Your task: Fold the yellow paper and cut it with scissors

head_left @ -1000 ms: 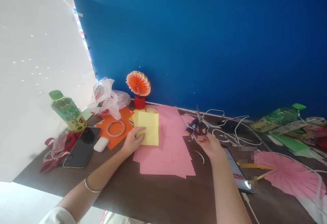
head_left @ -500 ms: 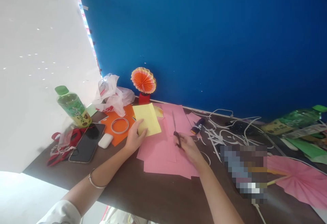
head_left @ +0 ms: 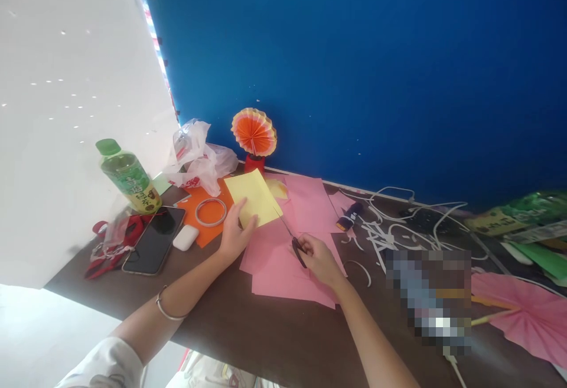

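Observation:
A sheet of yellow paper [head_left: 252,196] is held by my left hand [head_left: 237,231], thumb on top near its lower edge. In my right hand [head_left: 319,260] is a pair of dark-handled scissors [head_left: 297,246], fingers closed round the handles. The blades point up and left, their tips at the right edge of the yellow paper. Whether they cut into it I cannot tell. Beneath both hands lie several pink sheets [head_left: 283,264], and an orange sheet [head_left: 190,199] lies to the left.
Left are a green-capped bottle [head_left: 130,181], a phone [head_left: 155,240], a white case [head_left: 185,237], a ring of tape [head_left: 210,212] and a plastic bag [head_left: 199,157]. A paper rosette [head_left: 254,132] stands behind. Right are a glue stick [head_left: 349,217], white paper strips [head_left: 376,234] and a pink fan [head_left: 527,311].
My right hand has swung the scissors left, so the tips now meet the yellow paper's right edge. The yellow sheet has tilted slightly in my left hand. The camera view has shifted a little.

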Demonstrator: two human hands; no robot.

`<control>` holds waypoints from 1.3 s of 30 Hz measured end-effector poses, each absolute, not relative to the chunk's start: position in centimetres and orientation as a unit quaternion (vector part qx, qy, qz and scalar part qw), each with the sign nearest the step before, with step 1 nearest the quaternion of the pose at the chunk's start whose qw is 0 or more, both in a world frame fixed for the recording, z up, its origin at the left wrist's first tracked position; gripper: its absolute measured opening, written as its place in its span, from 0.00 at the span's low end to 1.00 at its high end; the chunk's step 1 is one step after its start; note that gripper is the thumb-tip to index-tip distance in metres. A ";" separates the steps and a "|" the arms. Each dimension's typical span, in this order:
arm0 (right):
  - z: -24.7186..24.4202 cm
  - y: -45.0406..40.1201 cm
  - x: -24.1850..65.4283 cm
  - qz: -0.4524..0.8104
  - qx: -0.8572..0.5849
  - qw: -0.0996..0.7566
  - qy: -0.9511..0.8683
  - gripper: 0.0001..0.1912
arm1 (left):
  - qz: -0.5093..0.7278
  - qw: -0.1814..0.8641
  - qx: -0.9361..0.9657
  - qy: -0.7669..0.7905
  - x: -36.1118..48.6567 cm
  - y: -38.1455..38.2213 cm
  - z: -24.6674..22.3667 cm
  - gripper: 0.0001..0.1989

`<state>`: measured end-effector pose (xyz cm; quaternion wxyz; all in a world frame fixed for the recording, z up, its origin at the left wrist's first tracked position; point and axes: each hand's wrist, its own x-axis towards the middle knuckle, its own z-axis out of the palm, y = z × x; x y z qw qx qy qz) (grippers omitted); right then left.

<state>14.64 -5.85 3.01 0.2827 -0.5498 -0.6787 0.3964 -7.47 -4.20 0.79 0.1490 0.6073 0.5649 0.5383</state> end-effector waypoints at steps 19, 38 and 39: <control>4.3 -5.6 14.9 0.612 -0.450 0.284 -0.585 0.18 | 0.550 0.145 0.641 0.516 -6.9 -5.1 1.6 0.22; 4.6 -5.5 14.8 0.620 -0.458 0.270 -0.577 0.20 | 0.545 0.144 0.645 0.516 -7.0 -5.0 1.2 0.23; 4.6 -5.6 14.8 0.621 -0.457 0.271 -0.576 0.19 | 0.543 0.146 0.645 0.517 -7.0 -5.0 1.2 0.23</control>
